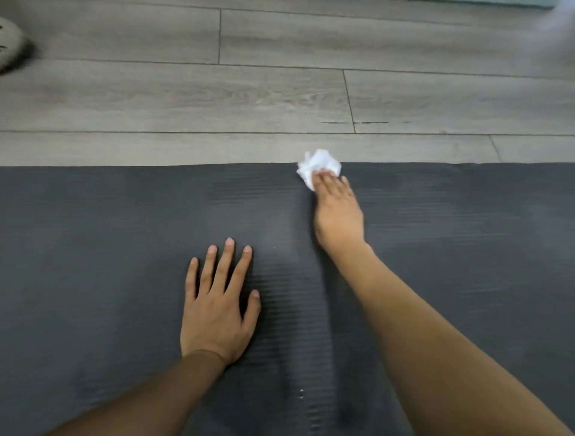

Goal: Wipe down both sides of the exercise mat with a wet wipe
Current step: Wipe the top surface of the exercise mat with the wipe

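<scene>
A dark grey ribbed exercise mat (109,249) lies flat across the lower two thirds of the view. Its far edge runs straight across the middle. My left hand (217,305) rests flat on the mat with fingers spread and holds nothing. My right hand (337,211) reaches to the mat's far edge and presses a crumpled white wet wipe (317,166) down with straight fingers. The wipe sticks out past the fingertips, partly over the mat's edge. A faint damp streak runs from the wipe back toward me between my arms.
Grey wood-look plank flooring (249,99) lies beyond the mat. A blurred pale round object (11,43) sits at the far left edge, and a teal strip (497,2) shows at the top right.
</scene>
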Tool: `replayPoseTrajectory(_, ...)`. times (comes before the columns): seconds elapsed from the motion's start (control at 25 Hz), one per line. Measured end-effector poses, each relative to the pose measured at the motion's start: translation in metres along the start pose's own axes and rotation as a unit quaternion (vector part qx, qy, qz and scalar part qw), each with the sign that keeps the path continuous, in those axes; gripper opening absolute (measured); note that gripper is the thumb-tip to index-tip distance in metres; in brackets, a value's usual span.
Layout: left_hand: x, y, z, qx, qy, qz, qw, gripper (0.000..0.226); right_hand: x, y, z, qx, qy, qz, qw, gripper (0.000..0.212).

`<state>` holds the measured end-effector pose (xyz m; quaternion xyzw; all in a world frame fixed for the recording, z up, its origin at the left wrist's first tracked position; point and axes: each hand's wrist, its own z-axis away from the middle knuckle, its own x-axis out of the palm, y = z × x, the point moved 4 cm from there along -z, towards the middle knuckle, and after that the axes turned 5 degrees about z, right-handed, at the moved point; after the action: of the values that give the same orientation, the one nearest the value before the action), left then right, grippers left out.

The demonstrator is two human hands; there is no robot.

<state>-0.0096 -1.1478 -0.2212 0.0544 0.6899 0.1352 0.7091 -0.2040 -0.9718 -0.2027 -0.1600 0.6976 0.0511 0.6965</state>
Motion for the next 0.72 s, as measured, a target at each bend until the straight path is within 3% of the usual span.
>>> replayPoseTrajectory(0.08,0.0,0.002,-0.001,0.001,0.002,-0.004,1.0,0.069,-0.019,0.09,0.025,0.171,0.028,0.003,0.985,0.061)
replayPoseTrajectory(0.16,0.0,0.001,-0.001,-0.002,0.002,-0.005,1.0,0.07,-0.021,0.107,0.042,0.249,0.018,0.005,0.968,0.064)
replayPoseTrajectory(0.2,0.0,0.001,-0.001,-0.003,0.003,-0.005,1.0,0.07,-0.016,0.089,0.042,0.247,0.03,-0.008,0.968,0.065)
replayPoseTrajectory(0.28,0.0,0.001,0.0,-0.002,0.0,-0.005,1.0,0.07,-0.002,0.018,0.033,0.148,0.026,-0.043,0.988,0.063)
replayPoseTrajectory(0.32,0.001,0.001,-0.001,0.0,0.0,-0.004,1.0,0.07,0.01,-0.027,0.028,0.042,0.011,-0.056,0.997,0.061)
replayPoseTrajectory(0.4,0.0,0.001,-0.001,0.006,0.005,-0.003,1.0,0.069,0.026,-0.107,0.034,-0.181,-0.04,-0.052,0.981,0.06)
replayPoseTrajectory(0.48,0.0,0.0,-0.001,0.007,0.002,-0.002,1.0,0.069,0.023,-0.11,0.031,-0.261,-0.056,-0.037,0.963,0.059)
replayPoseTrajectory(0.52,-0.001,-0.001,0.0,0.004,0.003,0.001,1.0,0.069,0.017,-0.085,0.027,-0.228,-0.037,-0.031,0.973,0.059)
replayPoseTrajectory(0.6,-0.002,0.001,0.001,0.001,0.008,0.007,1.0,0.07,0.006,0.0,0.032,-0.053,0.02,-0.03,0.998,0.059)
replayPoseTrajectory(0.72,-0.001,0.003,-0.001,-0.001,0.016,-0.001,1.0,0.07,-0.021,0.12,0.064,0.212,0.046,-0.003,0.976,0.06)
